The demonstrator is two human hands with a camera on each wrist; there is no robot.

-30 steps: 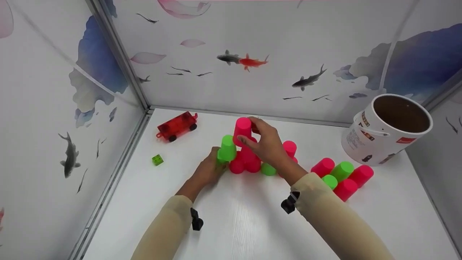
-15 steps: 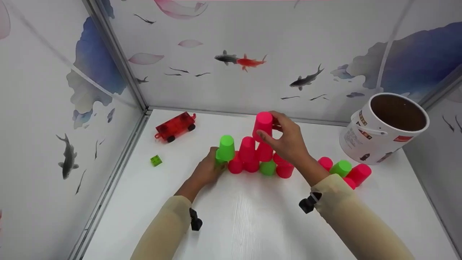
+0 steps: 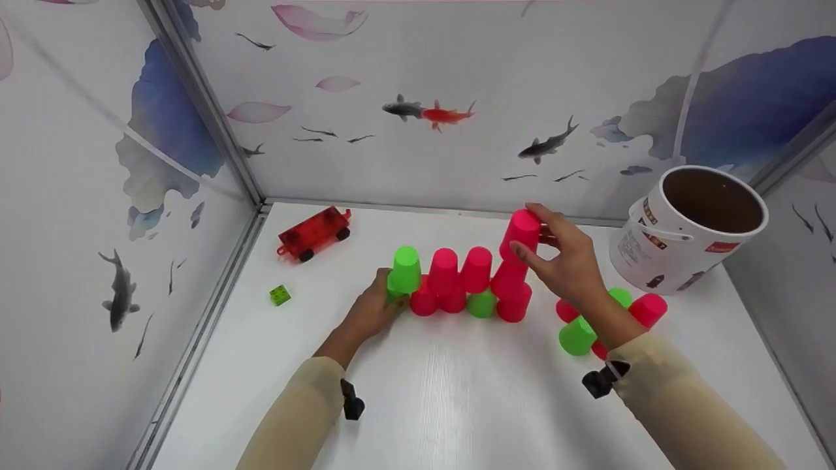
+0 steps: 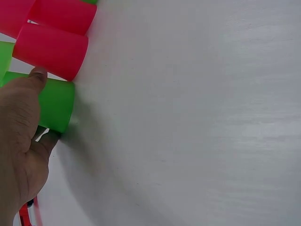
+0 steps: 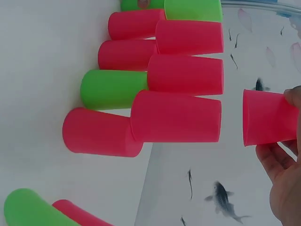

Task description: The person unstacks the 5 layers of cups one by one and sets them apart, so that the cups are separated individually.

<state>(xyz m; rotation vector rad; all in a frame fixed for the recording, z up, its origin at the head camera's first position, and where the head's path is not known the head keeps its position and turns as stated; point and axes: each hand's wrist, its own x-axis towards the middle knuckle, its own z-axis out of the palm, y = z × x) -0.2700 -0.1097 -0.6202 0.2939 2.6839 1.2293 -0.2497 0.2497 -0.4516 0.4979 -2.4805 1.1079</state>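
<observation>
Inverted plastic cups stand in a two-tier row at mid-table. The lower tier mixes pink and green cups; above it are a green cup at the left end and pink cups beside it. My left hand grips the lowest green cup at the left end, thumb and fingers on opposite sides. At the other end my right hand holds a pink cup upside down by its sides. In the right wrist view a gap separates this cup from the top of the upper right pink cup.
Several more pink and green cups stand right of the row, partly behind my right forearm. A white bucket is at the back right. At the left are a red toy wagon and a small green block. Patterned walls enclose the table.
My right hand has carried the pink cup rightward along the row, from near the left end to over the right end. The left hand stays on its green cup.
</observation>
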